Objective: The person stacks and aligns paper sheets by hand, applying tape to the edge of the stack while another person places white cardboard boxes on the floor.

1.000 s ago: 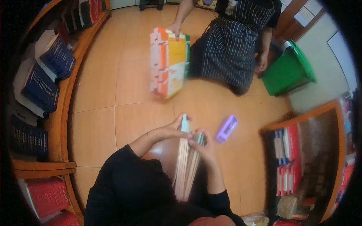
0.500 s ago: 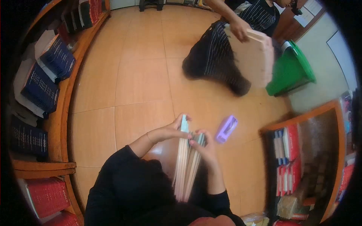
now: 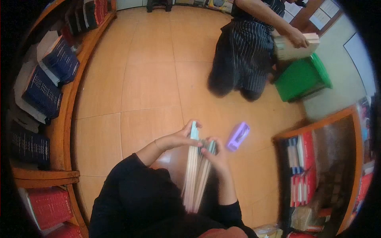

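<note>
A stack of booklets [image 3: 192, 170], seen edge-on, stands upright in my lap. Its pages are cream, with pale blue-green at the far end, and a gap splits it into two parts. My left hand [image 3: 185, 135] is closed round the left part, thumb on the near side and fingers behind. Around the right part, my right hand [image 3: 219, 158] is closed, its thumb close to the left thumb at the gap. On the floor just beyond my right hand lies a purple plastic object [image 3: 238, 136] with an oblong opening, possibly a tape dispenser.
Ahead on the right, a person [image 3: 246, 51] in striped clothes kneels, holding a pale stack of paper [image 3: 295, 49] over a green bin [image 3: 303, 79]. A wooden bookshelf [image 3: 75, 79] with blue and red volumes runs along the left. Another shelf [image 3: 317, 125] stands at right.
The other person has straightened up on their knees and moved the pale stack right and back, over the green bin. My hands and the booklets stay almost still.
</note>
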Demonstrator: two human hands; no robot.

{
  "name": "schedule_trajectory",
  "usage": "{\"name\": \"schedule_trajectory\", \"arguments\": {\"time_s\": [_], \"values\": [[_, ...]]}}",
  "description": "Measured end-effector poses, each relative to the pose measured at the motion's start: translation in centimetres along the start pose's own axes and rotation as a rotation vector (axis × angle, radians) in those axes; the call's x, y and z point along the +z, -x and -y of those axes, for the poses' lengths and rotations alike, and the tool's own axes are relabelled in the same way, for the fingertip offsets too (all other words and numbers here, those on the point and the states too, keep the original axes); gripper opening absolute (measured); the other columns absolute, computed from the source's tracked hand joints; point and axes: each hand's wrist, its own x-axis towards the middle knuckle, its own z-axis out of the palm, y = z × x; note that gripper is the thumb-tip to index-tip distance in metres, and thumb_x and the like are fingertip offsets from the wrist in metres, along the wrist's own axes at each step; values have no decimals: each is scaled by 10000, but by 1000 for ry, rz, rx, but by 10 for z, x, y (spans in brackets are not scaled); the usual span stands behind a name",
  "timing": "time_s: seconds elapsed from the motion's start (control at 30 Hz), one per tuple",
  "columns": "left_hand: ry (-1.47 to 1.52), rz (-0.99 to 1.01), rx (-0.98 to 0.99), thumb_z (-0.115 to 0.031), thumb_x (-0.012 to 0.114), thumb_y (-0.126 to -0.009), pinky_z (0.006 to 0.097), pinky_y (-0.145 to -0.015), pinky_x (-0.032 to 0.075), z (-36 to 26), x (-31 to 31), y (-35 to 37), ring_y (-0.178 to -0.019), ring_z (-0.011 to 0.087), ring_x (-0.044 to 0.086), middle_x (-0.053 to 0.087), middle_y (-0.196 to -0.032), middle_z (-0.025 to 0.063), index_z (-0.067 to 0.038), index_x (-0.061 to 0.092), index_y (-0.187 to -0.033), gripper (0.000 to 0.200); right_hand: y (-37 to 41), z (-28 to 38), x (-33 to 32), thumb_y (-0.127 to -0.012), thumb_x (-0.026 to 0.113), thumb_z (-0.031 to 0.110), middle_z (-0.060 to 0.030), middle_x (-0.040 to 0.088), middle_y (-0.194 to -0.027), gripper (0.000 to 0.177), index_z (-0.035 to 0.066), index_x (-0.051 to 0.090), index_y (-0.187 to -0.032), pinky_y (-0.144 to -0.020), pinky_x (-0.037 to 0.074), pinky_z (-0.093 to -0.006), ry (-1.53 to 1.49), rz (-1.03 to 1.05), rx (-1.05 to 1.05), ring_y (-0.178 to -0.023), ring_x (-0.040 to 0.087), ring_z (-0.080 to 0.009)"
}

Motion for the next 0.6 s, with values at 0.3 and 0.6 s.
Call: {"name": "schedule_trajectory", "arguments": {"time_s": [0.3,0.6], "values": [[-15,-11,17,-301,812,-731,327,-1028,283,-2,0,1,-1235,205,314,345,-1246,95,-100,306,-1300,787,-2,-15,-2,-791,722,120,-48,459,-1044,312,77,535,-1038,-883,384,-297,43,-10,-14,-968,481,-170],[-28,23,-16,-352,793,-734,366,-1080,228,-6,0,2,-1309,219,254,324,-1292,80,-113,300,-1328,808,-2,-9,3,-788,742,152,-50,455,-1017,328,79,534,-1031,-881,381,-301,58,-16,29,-970,469,-163]]}}
